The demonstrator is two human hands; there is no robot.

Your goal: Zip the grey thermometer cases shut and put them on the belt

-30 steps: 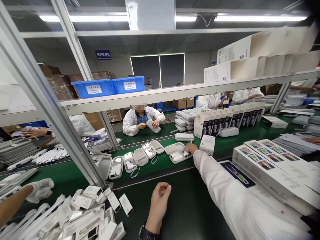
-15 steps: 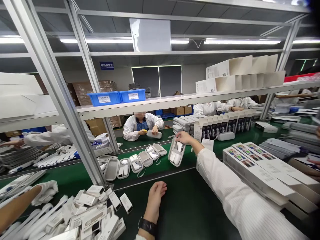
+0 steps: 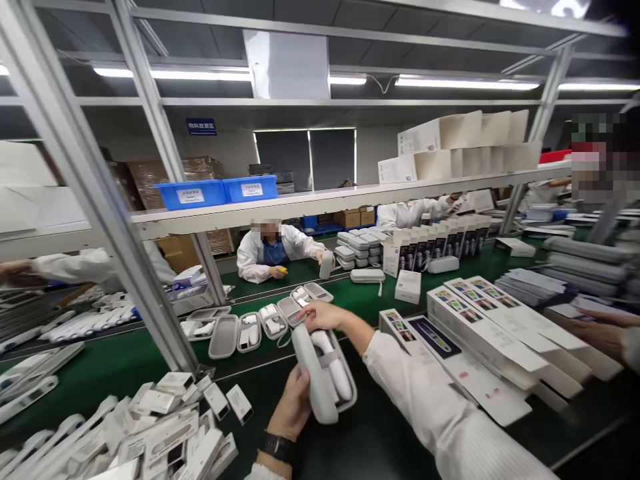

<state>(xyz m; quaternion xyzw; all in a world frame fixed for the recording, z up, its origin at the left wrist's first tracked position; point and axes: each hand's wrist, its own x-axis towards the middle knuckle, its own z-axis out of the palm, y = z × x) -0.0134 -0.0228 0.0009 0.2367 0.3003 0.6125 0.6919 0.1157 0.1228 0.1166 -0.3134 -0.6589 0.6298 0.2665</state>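
Note:
A grey zip case is held up over the near bench, its lid partly raised. Inside it a white handheld device lies under a grey strap, with its lower parts hidden by the lid. My left hand, with a dark watch on the wrist, grips the case from its left side, thumb on the lid. At the top end, my right hand pinches the case between thumb and fingers. Beyond my hands, several open grey cases with white devices inside lie in a row on the green belt.
White small boxes are heaped at the near left. Printed cartons lie at the right beside my sleeve. A metal post and shelf cross the view. Across the belt a co-worker holds a closed case.
My right hand has brought the case from the belt toward me, and its lid is now half over. My left hand has taken hold of it. The co-worker's case has shifted right.

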